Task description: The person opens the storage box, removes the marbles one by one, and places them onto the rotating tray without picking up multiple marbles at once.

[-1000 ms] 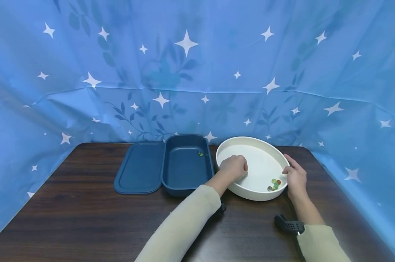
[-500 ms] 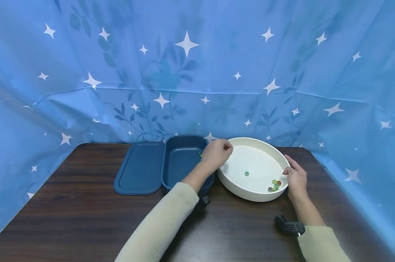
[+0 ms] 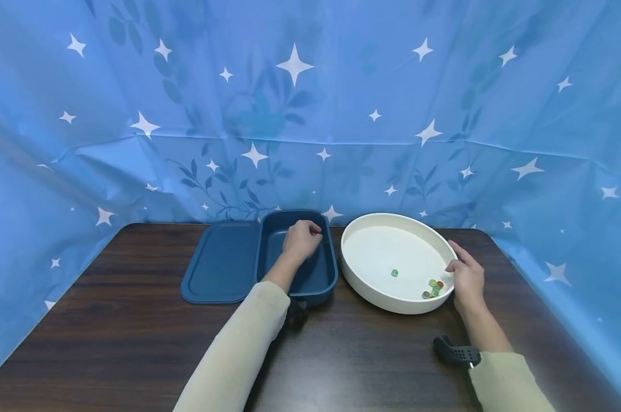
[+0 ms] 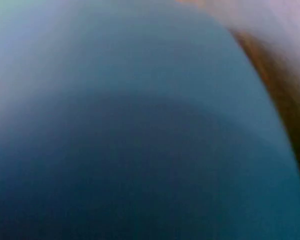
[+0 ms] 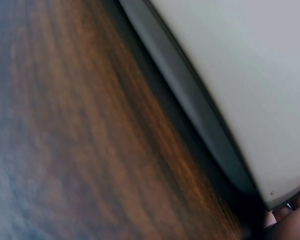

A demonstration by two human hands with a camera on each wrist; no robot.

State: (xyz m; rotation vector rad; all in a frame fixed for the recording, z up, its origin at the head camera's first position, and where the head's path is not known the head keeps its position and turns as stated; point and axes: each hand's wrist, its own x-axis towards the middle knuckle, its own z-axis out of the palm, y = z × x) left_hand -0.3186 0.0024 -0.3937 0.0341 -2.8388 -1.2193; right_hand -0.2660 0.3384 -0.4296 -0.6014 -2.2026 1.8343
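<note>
Over the dark blue box [image 3: 316, 278], my left hand [image 3: 301, 240] has its fingers curled in and its fingertips close together. Whatever may be between the fingertips is hidden, and so is much of the box floor. My right hand [image 3: 469, 280] grips the right rim of the round white tray [image 3: 374, 294], thumb over the edge and fingers outside. Inside the tray, one green marble [image 3: 395, 273] lies apart from several small marbles [image 3: 435, 292] clustered near the right front wall. The left wrist view shows only blurred blue box wall [image 4: 155, 60].
A flat blue lid [image 3: 221, 263] lies left of the box, against its side. Box and tray stand side by side near the back of the dark wooden table [image 3: 135, 320]. A blue curtain [image 3: 310, 114] with white stars hangs behind.
My left hand has moved left from inside the white tray, across its rim, to above the blue box. The lone green marble came into view as it left. My right hand keeps its grip.
</note>
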